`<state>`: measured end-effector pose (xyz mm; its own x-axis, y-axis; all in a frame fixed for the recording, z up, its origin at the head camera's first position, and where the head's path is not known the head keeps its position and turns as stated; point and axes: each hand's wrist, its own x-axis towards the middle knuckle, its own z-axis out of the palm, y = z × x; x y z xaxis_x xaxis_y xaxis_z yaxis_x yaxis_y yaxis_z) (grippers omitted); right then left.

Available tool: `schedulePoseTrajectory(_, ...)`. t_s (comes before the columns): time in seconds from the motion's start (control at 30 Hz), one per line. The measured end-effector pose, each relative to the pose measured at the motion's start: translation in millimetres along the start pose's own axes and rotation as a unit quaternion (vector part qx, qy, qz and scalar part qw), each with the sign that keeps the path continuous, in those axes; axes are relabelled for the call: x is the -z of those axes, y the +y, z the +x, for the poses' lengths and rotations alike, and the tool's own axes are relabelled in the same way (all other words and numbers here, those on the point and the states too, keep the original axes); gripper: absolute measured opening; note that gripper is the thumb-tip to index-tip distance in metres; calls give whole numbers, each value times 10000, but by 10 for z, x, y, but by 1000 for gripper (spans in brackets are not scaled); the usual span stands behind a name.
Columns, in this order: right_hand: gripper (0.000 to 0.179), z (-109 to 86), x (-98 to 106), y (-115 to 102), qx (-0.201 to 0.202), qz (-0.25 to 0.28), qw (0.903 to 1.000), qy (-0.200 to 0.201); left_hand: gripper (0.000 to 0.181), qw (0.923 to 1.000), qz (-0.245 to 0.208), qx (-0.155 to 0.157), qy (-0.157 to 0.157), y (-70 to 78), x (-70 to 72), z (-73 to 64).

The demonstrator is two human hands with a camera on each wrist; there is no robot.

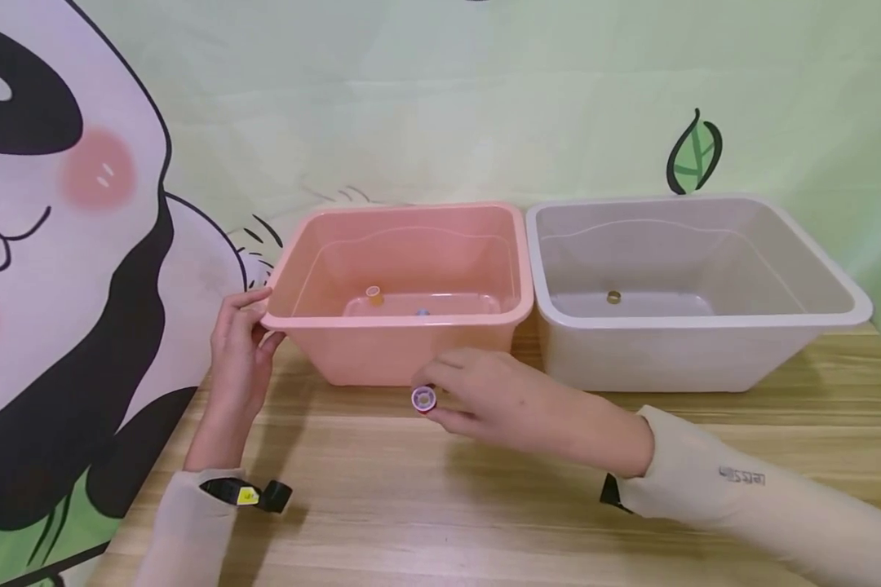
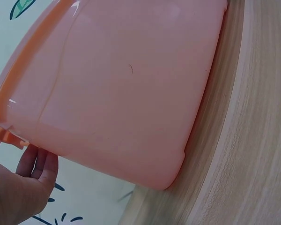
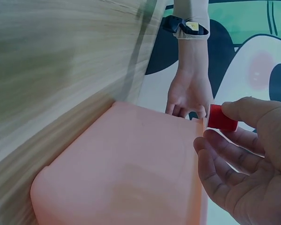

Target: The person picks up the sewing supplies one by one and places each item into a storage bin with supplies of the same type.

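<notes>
Between the thumb and fingers of my right hand (image 1: 477,399) is a small red thread spool (image 3: 222,117) with a white end. The head view looks onto its white, hollow end (image 1: 423,399), in front of the pink plastic bin (image 1: 404,350). My left hand (image 1: 241,350) grips that bin's rim at the near left corner. In the left wrist view, the left hand's fingers (image 2: 47,166) bend against the underside of the rim. Inside the pink bin are a yellow-orange spool (image 1: 374,296) and a small blue piece (image 1: 422,312), mostly hidden by the front rim.
Right beside the pink bin stands a light grey bin (image 1: 653,359) with a small olive-gold ring-like piece (image 1: 613,297) on its floor. Both bins stand on a wood-grain table (image 1: 426,505). Behind them hangs a pale green cloth (image 1: 440,122) printed with a panda.
</notes>
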<state>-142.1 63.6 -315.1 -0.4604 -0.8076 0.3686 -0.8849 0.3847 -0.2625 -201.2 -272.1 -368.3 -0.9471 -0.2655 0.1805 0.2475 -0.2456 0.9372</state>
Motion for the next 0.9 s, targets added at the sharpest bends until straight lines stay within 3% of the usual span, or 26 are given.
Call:
schedulePoseTrajectory(0.37, 18, -62, 87, 55, -236, 32, 9997, -103, 23, 10000, -39, -20, 18, -2, 9, -5)
schedulePoseTrajectory(0.9, 16, -92, 203, 118, -68, 196, 9990, 409, 23, 10000, -35, 0, 20, -10, 11, 20)
